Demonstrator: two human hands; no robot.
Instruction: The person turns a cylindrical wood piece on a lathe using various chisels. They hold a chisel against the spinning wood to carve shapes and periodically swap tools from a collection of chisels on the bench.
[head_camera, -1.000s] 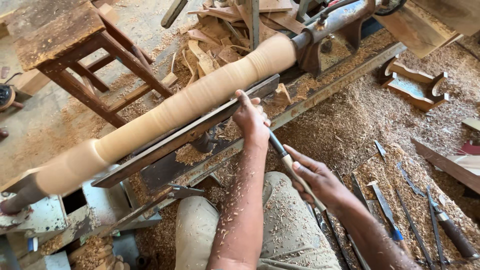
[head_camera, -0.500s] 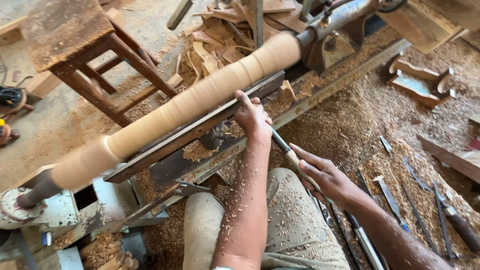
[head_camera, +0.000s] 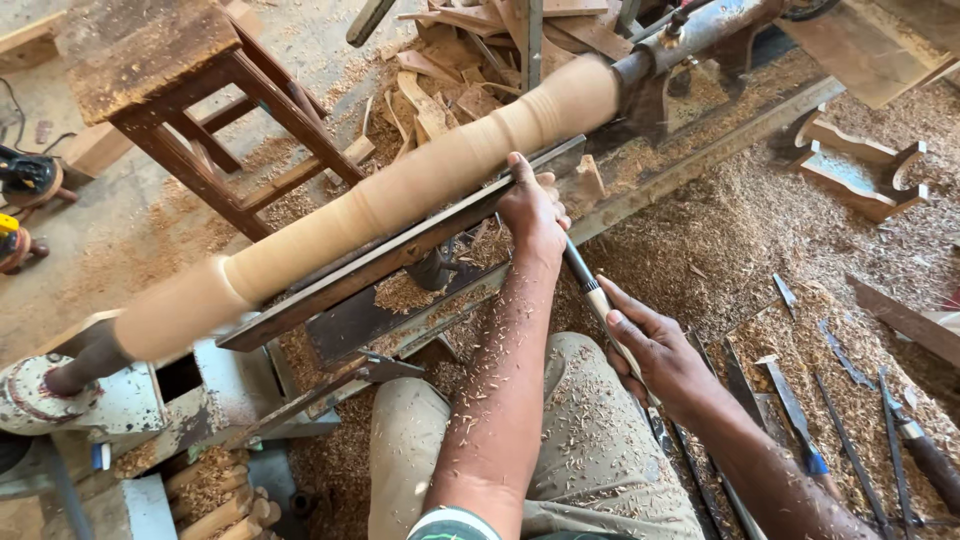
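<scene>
Hands work a chisel (head_camera: 585, 280): left hand (head_camera: 530, 210) presses its blade onto the metal rest (head_camera: 400, 255) beside the wooden spindle (head_camera: 400, 195), right hand (head_camera: 660, 350) grips its handle.

We are in a woodworking shop. A long round piece of wood (head_camera: 400, 195) sits on a turning machine (head_camera: 690, 25) made of old metal. Wood shavings (head_camera: 720, 230) cover the floor like a thick carpet. Metal cutting tools (head_camera: 800, 410) lie in a row in the shavings. A rough wooden stool (head_camera: 170, 80) stands close by, and scraps of wood (head_camera: 450, 80) sit in a pile behind the machine.
</scene>
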